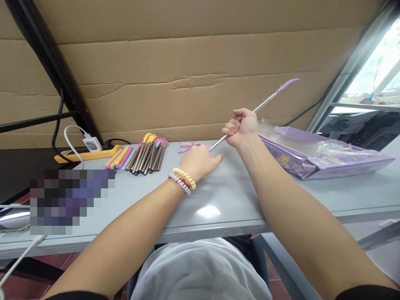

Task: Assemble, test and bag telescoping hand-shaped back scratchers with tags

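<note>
A back scratcher with a silver rod [266,102] and a purple head [288,84] slants up to the right above the table. My right hand [243,127] is closed around the middle of its rod. At the lower end, my left hand [198,161] is closed by the purple tip, its thumb stretched out; most of that end is hidden by the hand. Behind the left hand lie small pink printed pieces [186,146]. Further left is a bundle of metal rods [146,156] with yellow, pink and blue hand-shaped heads. Beside it lie several coloured handles [120,158].
To the right stands an open purple box [340,160] with clear plastic wrap [331,146]. A yellow power strip [84,155] with a white charger [92,143] sits at the back left. Cardboard [187,75] walls the back. A blurred patch covers something at the left.
</note>
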`<state>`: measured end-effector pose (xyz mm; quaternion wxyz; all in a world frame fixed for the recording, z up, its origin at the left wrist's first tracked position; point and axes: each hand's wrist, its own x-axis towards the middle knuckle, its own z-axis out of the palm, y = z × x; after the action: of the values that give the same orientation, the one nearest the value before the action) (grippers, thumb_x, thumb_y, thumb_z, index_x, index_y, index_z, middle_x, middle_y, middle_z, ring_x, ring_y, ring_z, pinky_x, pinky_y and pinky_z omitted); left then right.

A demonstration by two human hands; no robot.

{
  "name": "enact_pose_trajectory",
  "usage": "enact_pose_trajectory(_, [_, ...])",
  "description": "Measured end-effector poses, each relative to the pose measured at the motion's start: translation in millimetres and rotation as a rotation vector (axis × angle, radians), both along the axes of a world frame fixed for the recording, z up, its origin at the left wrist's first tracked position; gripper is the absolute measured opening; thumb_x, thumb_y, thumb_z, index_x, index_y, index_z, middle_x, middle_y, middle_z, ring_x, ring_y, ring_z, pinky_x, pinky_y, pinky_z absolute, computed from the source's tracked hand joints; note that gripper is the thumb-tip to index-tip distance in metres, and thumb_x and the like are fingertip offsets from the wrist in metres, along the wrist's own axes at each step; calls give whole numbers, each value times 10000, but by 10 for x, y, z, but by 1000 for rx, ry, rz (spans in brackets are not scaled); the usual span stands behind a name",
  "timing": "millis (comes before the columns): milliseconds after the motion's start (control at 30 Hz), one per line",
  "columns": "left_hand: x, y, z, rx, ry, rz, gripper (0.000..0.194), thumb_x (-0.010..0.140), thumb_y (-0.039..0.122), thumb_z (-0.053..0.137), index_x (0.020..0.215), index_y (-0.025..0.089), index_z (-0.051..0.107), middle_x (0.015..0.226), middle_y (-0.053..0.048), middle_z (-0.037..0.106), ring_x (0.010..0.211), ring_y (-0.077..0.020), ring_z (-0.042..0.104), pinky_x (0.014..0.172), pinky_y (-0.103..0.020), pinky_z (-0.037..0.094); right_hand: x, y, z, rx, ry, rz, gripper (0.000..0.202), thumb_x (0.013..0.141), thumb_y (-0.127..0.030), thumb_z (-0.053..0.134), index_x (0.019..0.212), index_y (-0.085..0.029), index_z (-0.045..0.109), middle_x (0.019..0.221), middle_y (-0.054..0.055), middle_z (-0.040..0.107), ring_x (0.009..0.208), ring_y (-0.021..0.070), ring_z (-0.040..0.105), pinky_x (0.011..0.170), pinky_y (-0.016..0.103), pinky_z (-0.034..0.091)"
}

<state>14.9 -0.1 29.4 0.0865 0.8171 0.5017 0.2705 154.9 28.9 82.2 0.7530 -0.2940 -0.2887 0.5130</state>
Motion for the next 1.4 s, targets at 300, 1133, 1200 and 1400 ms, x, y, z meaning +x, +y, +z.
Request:
enact_pose_trajectory(300, [-112, 55, 98, -687, -237, -443, 493, 708, 532, 593, 570, 218, 238, 466, 65, 241, 372, -63, 209, 358, -229, 146, 91, -95, 3, 73, -52, 181, 396, 689, -268, 541, 544, -210, 177, 400, -95, 157, 332, 51, 128, 307, 200, 150])
enact_pose_trajectory(1133, [-306, 426, -211, 393, 30, -253, 183, 814, 279, 566, 928, 213, 693, 933, -54, 632, 851, -183, 598, 770, -295, 467, -114, 275, -437, 182, -844, -248, 358, 645, -278, 608, 480, -210, 297, 407, -77, 285, 405, 56, 268, 402, 224, 219])
enact_pose_trajectory(1200, [-304, 428, -208, 413, -49, -263, 166, 814, 268, 575, 909, 222, 703, 919, -42, 641, 821, -162, 604, 764, -279, 471, -93, 288, -446, 184, -866, -257, 351, 644, -276, 606, 483, -208, 302, 413, -75, 287, 416, 58, 266, 410, 224, 220])
enact_pose_trajectory(1400, [-301, 441, -239, 454, -134, -370, 148, 792, 245, 621, 913, 217, 703, 936, -36, 666, 848, -148, 623, 795, -264, 481, -13, 373, -492, 162, -872, -294, 313, 639, -268, 588, 497, -206, 316, 432, -68, 307, 437, 66, 273, 424, 225, 233])
